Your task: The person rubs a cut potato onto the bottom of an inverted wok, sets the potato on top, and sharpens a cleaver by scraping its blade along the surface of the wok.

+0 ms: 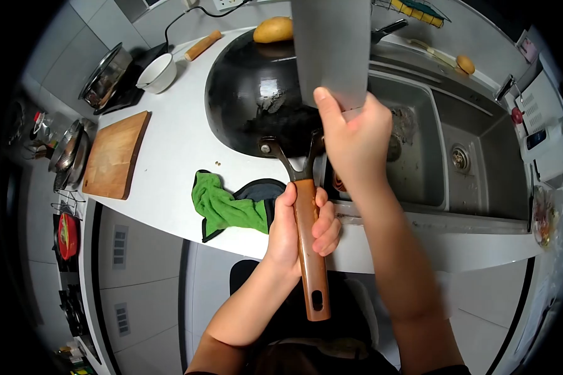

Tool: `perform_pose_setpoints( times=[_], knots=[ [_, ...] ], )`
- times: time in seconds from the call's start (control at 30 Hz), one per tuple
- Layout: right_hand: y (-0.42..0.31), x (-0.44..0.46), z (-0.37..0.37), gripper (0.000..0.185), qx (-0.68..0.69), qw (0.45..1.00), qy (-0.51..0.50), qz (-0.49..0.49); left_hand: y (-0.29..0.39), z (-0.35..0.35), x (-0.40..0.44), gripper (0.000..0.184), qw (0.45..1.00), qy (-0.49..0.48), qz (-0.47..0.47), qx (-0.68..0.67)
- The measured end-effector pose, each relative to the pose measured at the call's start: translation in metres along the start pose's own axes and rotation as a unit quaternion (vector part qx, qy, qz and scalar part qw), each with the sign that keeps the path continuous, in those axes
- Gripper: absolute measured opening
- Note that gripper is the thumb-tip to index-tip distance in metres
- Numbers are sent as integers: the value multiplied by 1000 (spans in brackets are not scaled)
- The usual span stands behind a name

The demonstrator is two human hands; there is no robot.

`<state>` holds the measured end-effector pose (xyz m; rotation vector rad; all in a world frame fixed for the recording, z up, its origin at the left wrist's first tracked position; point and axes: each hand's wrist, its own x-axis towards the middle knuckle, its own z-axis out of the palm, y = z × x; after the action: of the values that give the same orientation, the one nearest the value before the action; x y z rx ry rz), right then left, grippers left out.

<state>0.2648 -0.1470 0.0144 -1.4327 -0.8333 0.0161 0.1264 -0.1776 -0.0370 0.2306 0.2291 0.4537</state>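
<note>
Steadying, apparently, the wok point(234, 106) at twelve o'clock, the left hand point(284, 228) clasps its brown handle point(314, 275); the right hand point(360, 136), at two o'clock, grips a cleaver point(331, 50), thumb point(328, 106) against blade point(334, 75), presumably for control.

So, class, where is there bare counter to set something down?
Mainly the white counter between the cutting board and wok; also a narrow strip before the sink. It's crowded behind, by the white bowl and rolling pin.
</note>
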Motion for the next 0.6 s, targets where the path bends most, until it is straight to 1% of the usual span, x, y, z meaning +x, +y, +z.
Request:
perform_pose_setpoints(
  times=[0.03, 0.07, 0.1, 0.17, 0.27, 0.4, 0.5, 0.6],
  knots=[
    [5, 3, -4, 25, -12, 1000, -1, 8, 0, 0, 0, 48, 1000, -1, 5, 4],
    [-2, 5, -8, 25, 7, 1000, 13, 17, 0, -1, 0, 48, 1000, -2, 3, 4],
    [5, 9, -11, 24, -1, 1000, 29, 11, 1, -1, 0, 48, 1000, -9, 1, -6],
    [9, 10, -15, 24, 23, 999, 18, 37, 1, -1, 1, 48, 1000, -18, -5, -14],
    [12, 8, -15, 24, 19, 999, 16, 21, 1, -1, 1, 49, 1000, -10, 4, 2],
    [8, 2, -5, 27, 32, 999, 18, 27, 0, -1, 2, 50, 1000, -19, 13, 20],
    [1, -9, 1, 27, 26, 998, 18, 61, -1, -2, 2, 51, 999, -2, 17, 48],
    [5, -15, 4, 28, 14, 999, 31, 37, -1, 0, 2, 53, 999, -1, 17, 51]
  ],
)
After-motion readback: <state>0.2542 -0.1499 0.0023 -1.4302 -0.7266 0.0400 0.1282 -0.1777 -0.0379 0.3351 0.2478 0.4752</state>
